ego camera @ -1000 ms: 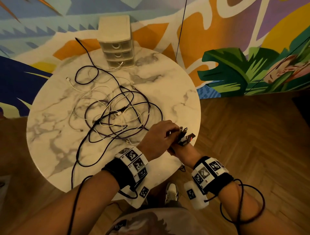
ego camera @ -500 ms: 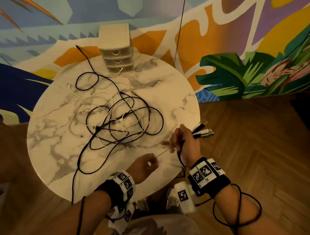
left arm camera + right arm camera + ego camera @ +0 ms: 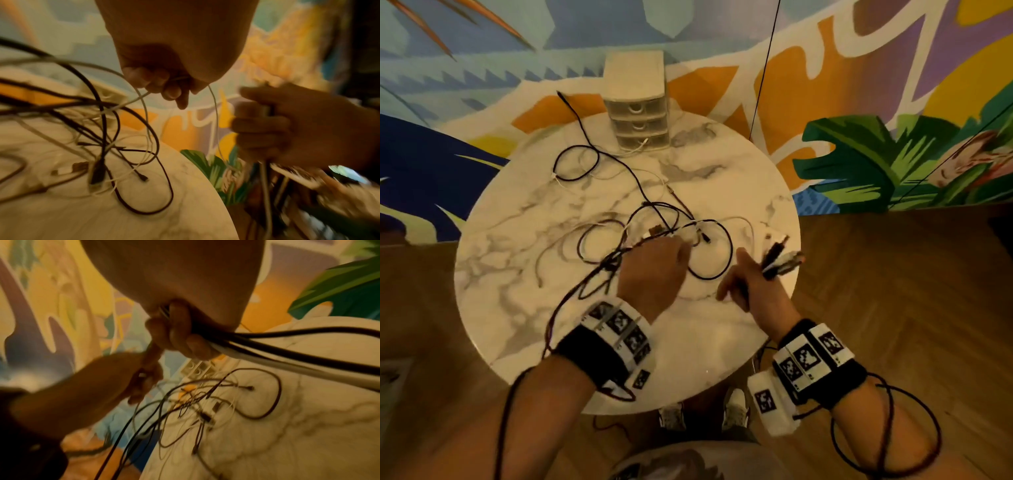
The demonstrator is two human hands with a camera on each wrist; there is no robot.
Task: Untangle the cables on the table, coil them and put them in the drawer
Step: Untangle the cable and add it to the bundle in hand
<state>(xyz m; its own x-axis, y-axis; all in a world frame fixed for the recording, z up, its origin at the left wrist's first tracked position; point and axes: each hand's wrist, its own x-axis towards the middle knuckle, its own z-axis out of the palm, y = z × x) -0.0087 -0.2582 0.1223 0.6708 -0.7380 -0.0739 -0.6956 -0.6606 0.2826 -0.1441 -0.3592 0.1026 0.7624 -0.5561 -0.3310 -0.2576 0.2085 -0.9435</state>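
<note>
A tangle of black and white cables (image 3: 654,233) lies across the round marble table (image 3: 524,294). My left hand (image 3: 654,270) is over the tangle's near side; in the left wrist view its fingers (image 3: 162,84) pinch a thin white cable (image 3: 214,116). My right hand (image 3: 751,284) hovers at the table's right edge and grips a bundle of cable ends (image 3: 779,258), whose plugs stick out past the fist. From the right wrist view, black and white cables (image 3: 287,344) run out of its curled fingers (image 3: 180,337). A small beige drawer unit (image 3: 637,102) stands at the far edge.
A painted mural wall (image 3: 859,85) rises behind the table. Wooden floor (image 3: 911,308) surrounds it on the right and near side. A black cable (image 3: 571,113) trails off the far edge left of the drawers. My shoes (image 3: 736,407) show under the near rim.
My left hand let go near the right hand, dropped back, then reached forward into the tangle and took a white cable. The right hand shifted right with its bundle. The tangle has been dragged toward me.
</note>
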